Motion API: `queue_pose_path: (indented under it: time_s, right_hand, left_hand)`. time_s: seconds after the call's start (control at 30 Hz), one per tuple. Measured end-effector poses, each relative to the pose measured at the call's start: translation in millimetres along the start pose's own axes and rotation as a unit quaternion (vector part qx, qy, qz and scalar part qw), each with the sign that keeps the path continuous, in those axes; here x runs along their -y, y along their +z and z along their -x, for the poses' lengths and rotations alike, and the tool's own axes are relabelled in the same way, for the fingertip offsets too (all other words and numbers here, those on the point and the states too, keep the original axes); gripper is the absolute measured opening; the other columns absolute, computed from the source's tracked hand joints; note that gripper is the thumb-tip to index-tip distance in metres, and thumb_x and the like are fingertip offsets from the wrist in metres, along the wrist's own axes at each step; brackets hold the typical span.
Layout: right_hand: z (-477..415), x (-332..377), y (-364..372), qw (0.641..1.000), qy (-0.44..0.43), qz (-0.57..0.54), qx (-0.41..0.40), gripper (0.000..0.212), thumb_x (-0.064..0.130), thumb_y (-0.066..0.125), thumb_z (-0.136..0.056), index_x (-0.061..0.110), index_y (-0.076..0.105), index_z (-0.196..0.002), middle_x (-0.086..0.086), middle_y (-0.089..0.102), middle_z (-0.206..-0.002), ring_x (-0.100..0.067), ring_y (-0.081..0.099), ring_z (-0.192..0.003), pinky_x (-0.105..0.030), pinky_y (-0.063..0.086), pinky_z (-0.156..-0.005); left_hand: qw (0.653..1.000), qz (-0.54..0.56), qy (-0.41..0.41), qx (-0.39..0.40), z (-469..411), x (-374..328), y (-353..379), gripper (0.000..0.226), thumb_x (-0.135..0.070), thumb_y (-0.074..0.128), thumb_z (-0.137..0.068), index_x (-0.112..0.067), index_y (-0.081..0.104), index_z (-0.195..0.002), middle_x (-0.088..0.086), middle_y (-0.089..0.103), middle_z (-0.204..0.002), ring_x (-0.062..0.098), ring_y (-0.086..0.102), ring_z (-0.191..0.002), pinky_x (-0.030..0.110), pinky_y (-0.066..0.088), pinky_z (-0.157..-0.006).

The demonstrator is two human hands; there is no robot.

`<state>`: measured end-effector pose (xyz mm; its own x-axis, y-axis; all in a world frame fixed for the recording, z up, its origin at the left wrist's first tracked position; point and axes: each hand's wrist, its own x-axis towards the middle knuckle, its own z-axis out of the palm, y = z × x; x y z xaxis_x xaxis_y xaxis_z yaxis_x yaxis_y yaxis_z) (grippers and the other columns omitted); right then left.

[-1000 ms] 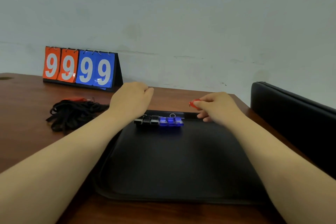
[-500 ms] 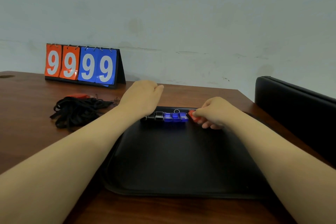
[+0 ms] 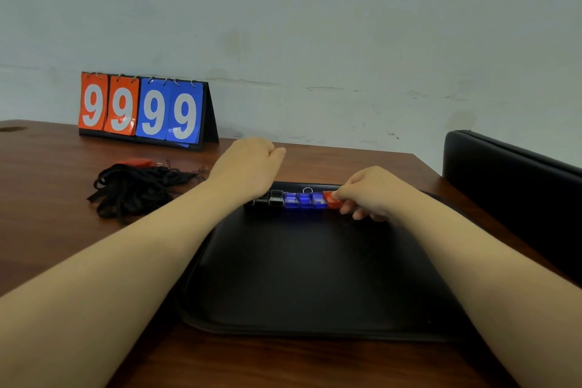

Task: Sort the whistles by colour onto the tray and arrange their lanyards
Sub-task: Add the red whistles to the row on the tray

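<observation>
A black tray [image 3: 315,277] lies in front of me on the wooden table. Along its far edge runs a row of whistles: black ones [image 3: 271,198] on the left, then three blue ones [image 3: 304,200]. My right hand [image 3: 373,192] pinches a red whistle [image 3: 331,199] and holds it against the right end of the blue group. Loosely closed, my left hand [image 3: 248,167] hovers over the left end of the row, with nothing visible in it. A pile of black lanyards [image 3: 135,187] lies left of the tray, with another red whistle [image 3: 138,163] behind it.
A flip scoreboard [image 3: 141,109] showing 99 99 stands at the back left by the wall. A black padded chair back [image 3: 516,186] rises at the table's right edge.
My right hand has brought the red whistle down from above the tray's far edge to the right end of the row. My left hand has barely shifted.
</observation>
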<state>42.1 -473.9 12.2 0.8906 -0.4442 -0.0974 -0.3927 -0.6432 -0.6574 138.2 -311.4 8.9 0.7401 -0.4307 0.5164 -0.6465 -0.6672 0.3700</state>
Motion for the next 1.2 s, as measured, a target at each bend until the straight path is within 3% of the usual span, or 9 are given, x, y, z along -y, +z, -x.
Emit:
queue_pose_path:
  time_s: [0.27,0.4,0.5,0.6,0.67,0.77,0.87,1.0,1.2]
  right_hand:
    - [1,0,-2,1.0,0.008,-0.006,0.006,0.02,0.027,0.06,-0.092,0.009,0.067,-0.095,0.001,0.066,-0.072,-0.01,0.051,-0.054,-0.02,0.034,-0.046]
    - [2,0,-1,1.0,0.003,-0.018,-0.009,0.024,0.029,0.057,-0.093,0.008,0.068,-0.094,-0.003,0.067,-0.076,-0.012,0.051,-0.055,-0.021,0.035,-0.048]
    - [-1,-3,-2,0.992,-0.073,0.02,-0.102,0.025,0.027,0.053,-0.093,0.007,0.067,-0.089,-0.007,0.07,-0.086,-0.017,0.058,-0.068,-0.025,0.043,-0.059]
    - [0,-1,-3,0.969,-0.189,-0.032,-0.154,0.013,0.026,0.055,-0.093,0.018,0.065,-0.091,0.008,0.063,-0.085,-0.013,0.059,-0.08,-0.024,0.047,-0.069]
    - [4,3,0,0.959,-0.257,-0.05,-0.112,0.008,0.026,0.056,-0.093,0.025,0.062,-0.099,0.014,0.06,-0.091,-0.006,0.06,-0.081,-0.017,0.046,-0.067]
    - [7,7,6,0.945,-0.317,-0.061,-0.048,0.025,0.028,0.059,-0.092,0.026,0.058,-0.117,0.012,0.064,-0.105,-0.005,0.064,-0.091,-0.021,0.051,-0.079]
    - [9,9,9,0.936,-0.334,-0.095,-0.051,0.023,0.026,0.063,-0.089,0.026,0.061,-0.112,0.008,0.068,-0.1,-0.006,0.067,-0.084,-0.021,0.055,-0.077]
    - [10,7,7,0.938,-0.322,-0.122,-0.048,0.02,0.021,0.066,-0.088,0.026,0.064,-0.107,0.007,0.07,-0.098,-0.005,0.069,-0.083,-0.019,0.057,-0.074]
    - [10,8,8,0.94,-0.304,-0.15,-0.021,0.027,0.009,0.059,-0.092,0.021,0.062,-0.117,0.0,0.072,-0.091,-0.011,0.071,-0.076,-0.024,0.059,-0.075]
  left_hand:
    - [1.0,-0.002,-0.012,0.008,2,-2,0,0.045,-0.032,0.036,-0.099,-0.01,0.045,-0.06,0.007,0.051,-0.066,0.018,0.049,-0.064,0.026,0.036,-0.056]
    - [0.996,0.083,-0.014,-0.017,5,-5,-2,0.047,-0.035,0.034,-0.099,-0.002,0.056,-0.074,0.012,0.057,-0.075,0.022,0.053,-0.072,0.033,0.043,-0.069]
    - [0.97,0.241,-0.008,-0.013,5,-9,-5,0.031,-0.024,0.035,-0.1,-0.011,0.057,-0.081,0.003,0.057,-0.076,0.017,0.053,-0.071,0.031,0.044,-0.07]
    - [0.967,0.248,0.062,0.016,6,-11,-4,0.028,-0.025,0.038,-0.1,-0.021,0.063,-0.087,-0.004,0.056,-0.085,0.006,0.052,-0.08,0.021,0.043,-0.071]
    - [0.96,0.262,0.097,0.006,6,-13,-4,0.025,-0.028,0.042,-0.099,-0.031,0.066,-0.092,-0.003,0.051,-0.095,0.005,0.051,-0.087,0.02,0.043,-0.078]
    - [0.928,0.362,0.09,-0.008,7,-14,-8,0.022,-0.027,0.045,-0.098,-0.036,0.065,-0.098,-0.005,0.058,-0.102,0.006,0.057,-0.081,0.018,0.047,-0.073]
    - [0.907,0.415,0.067,0.01,11,-15,-8,0.021,-0.022,0.049,-0.097,-0.029,0.069,-0.096,-0.004,0.067,-0.092,0.009,0.062,-0.064,0.024,0.055,-0.066]
    - [0.895,0.446,0.022,-0.005,13,-16,-7,0.014,-0.017,0.054,-0.094,-0.019,0.068,-0.091,0.001,0.068,-0.091,0.017,0.07,-0.08,0.031,0.06,-0.067]
    - [0.936,0.343,0.021,-0.075,8,-11,-4,0.019,-0.028,0.06,-0.09,-0.022,0.071,-0.077,-0.006,0.07,-0.073,0.008,0.065,-0.074,0.025,0.049,-0.067]
